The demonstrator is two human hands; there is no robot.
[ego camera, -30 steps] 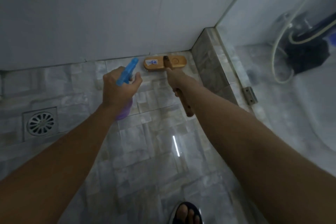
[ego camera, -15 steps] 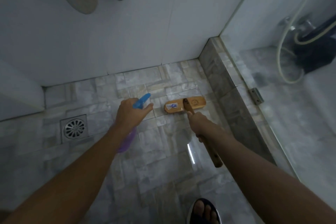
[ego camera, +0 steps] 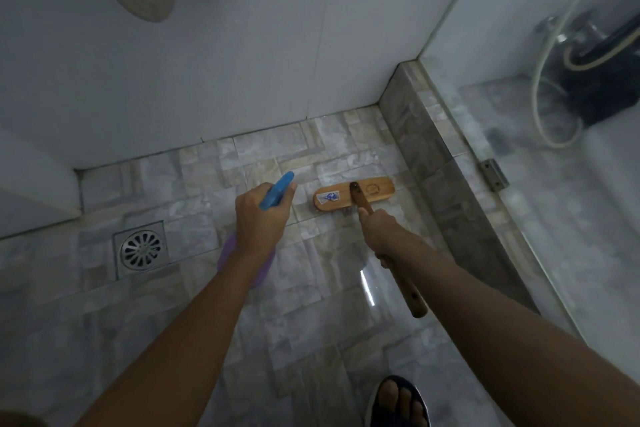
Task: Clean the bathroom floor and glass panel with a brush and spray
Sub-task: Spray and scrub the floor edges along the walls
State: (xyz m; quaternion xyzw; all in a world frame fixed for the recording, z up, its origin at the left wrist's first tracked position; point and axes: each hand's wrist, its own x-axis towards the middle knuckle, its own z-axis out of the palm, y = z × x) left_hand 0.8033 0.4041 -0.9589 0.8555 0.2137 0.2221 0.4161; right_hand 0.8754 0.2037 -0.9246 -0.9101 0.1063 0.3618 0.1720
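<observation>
Left hand (ego camera: 258,218): fingers curled round the neck of the spray bottle (ego camera: 277,191), gripping it.
Spray bottle: blue nozzle sticks out past the knuckles, pointing away from the person. The purple body hangs under the palm and wrist, above the floor (ego camera: 311,322).
Right hand (ego camera: 379,230): fingers wrapped tight round the wooden handle of the brush (ego camera: 375,191). The handle's free end juts out behind the heel of the hand.
Brush head: just beyond the right fingers, lying crosswise on the floor tiles, with a blue-and-white sticker on its left half.
Nozzle vs brush head: nozzle tip just left of the head, apart from it.
Floor: marbled grey-beige tiles, with a bright reflected streak below the right wrist.
Drain (ego camera: 141,250): square metal grate, well left of the left fingers.
Curb (ego camera: 426,156): tiled step right of the right fingers, running to the wall corner.
Glass panel (ego camera: 571,218): stands along the curb, further right; hazy, with a metal hinge (ego camera: 493,173) at its foot.
Behind glass: shower hose (ego camera: 540,107) and a dark object, blurred.
</observation>
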